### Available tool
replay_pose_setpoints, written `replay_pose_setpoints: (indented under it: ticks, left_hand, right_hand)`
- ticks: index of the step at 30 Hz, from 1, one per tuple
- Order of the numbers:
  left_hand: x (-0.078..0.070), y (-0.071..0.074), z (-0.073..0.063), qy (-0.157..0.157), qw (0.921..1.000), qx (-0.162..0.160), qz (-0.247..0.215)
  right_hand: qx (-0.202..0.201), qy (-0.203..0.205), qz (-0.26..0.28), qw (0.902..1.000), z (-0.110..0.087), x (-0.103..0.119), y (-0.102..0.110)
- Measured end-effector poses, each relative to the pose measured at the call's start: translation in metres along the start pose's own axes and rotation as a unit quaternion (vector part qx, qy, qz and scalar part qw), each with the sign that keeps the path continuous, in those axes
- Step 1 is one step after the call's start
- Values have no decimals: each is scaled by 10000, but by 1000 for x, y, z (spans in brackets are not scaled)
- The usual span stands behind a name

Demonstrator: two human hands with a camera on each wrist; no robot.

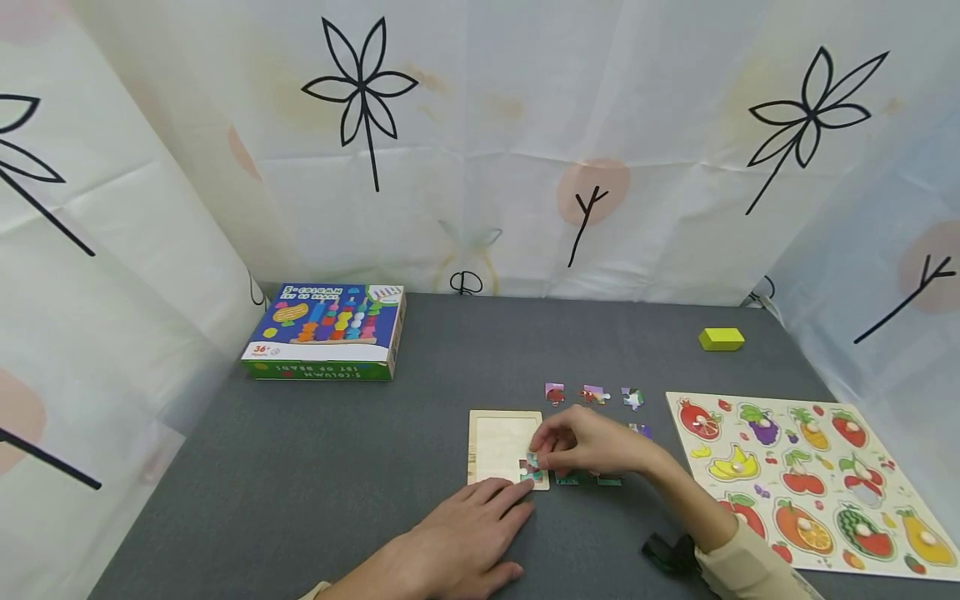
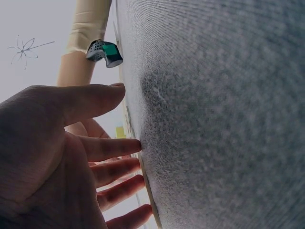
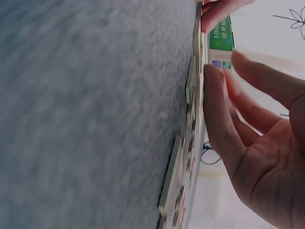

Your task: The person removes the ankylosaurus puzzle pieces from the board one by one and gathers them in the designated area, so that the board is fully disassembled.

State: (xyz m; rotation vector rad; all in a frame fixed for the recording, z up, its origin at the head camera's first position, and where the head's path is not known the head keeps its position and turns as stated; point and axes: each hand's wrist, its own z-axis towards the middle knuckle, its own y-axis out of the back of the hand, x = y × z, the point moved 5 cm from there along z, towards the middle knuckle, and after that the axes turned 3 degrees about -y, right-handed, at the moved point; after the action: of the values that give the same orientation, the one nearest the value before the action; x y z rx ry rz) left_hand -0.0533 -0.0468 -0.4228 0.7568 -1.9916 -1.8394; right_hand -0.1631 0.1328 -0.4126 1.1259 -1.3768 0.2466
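A light wooden puzzle tray lies in front of me, with jigsaw pieces placed in its near right corner. My right hand reaches over the tray's right edge, and its thumb and fingertips pinch a small jigsaw piece at that corner. The fingers partly cover this piece. My left hand lies with extended fingers on the near edge of the tray, index fingertip beside the placed pieces. In the left wrist view, the left fingertips touch down along the tray's edge, with the thumb held apart.
Loose jigsaw pieces sit beyond and right of the tray, some partly under my right hand. A fruit peg board is at the right, a yellow block behind it. A bead-set box stands back left.
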Motion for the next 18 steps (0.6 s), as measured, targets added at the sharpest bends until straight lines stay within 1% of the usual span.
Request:
replay_pose_setpoints:
  ticks: [4, 11, 18]
  left_hand:
    - [0, 0, 0, 8, 10000, 22, -16]
    - [0, 1, -1, -9, 10000, -31, 6]
    - [0, 1, 0, -16, 9999, 83, -63]
  right_hand:
    - [37, -107, 15, 9999, 4, 1, -3]
    - [-42, -389, -106, 9992, 9, 4, -5]
    - [-150, -382, -255, 9988, 11, 6, -6]
